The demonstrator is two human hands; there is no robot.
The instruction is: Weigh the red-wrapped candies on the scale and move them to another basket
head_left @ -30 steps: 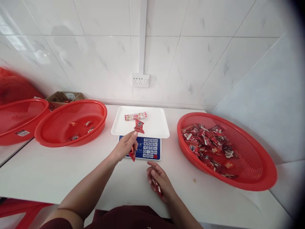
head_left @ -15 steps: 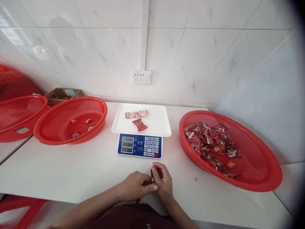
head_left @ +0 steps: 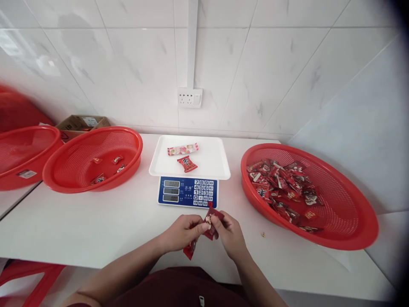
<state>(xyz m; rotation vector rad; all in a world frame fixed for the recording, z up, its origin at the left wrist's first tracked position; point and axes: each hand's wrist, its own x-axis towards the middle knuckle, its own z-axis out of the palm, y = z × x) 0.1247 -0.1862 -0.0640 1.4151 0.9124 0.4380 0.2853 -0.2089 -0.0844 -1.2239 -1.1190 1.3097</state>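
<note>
In front of the scale, my left hand (head_left: 183, 233) and my right hand (head_left: 232, 236) meet with their fingers closed. Between them is a dark red candy packet (head_left: 216, 212) with pale print, pinched by both thumbs. A second red candy packet (head_left: 189, 250) hangs below the fingers of my left hand, partly hidden by them. Just beyond stands a blue and white digital scale (head_left: 188, 192) with a white tray (head_left: 211, 160). On the tray lie a pink and white candy stick (head_left: 182, 149) and a red candy packet (head_left: 187, 163) with a black character.
To the right, a tilted red basket (head_left: 345, 209) holds many red and brown packets. At left, another red basket (head_left: 73, 157) contains several small packets, with a further red basket (head_left: 25, 149) beside it. Behind them sits a cardboard box (head_left: 75, 123). A small crumb (head_left: 263, 234) lies on the table.
My hands have lifted slightly and turned apart, bringing the dark red packet into fuller view between them. The second red packet now shows under my left hand. The camera view has shifted a little.
</note>
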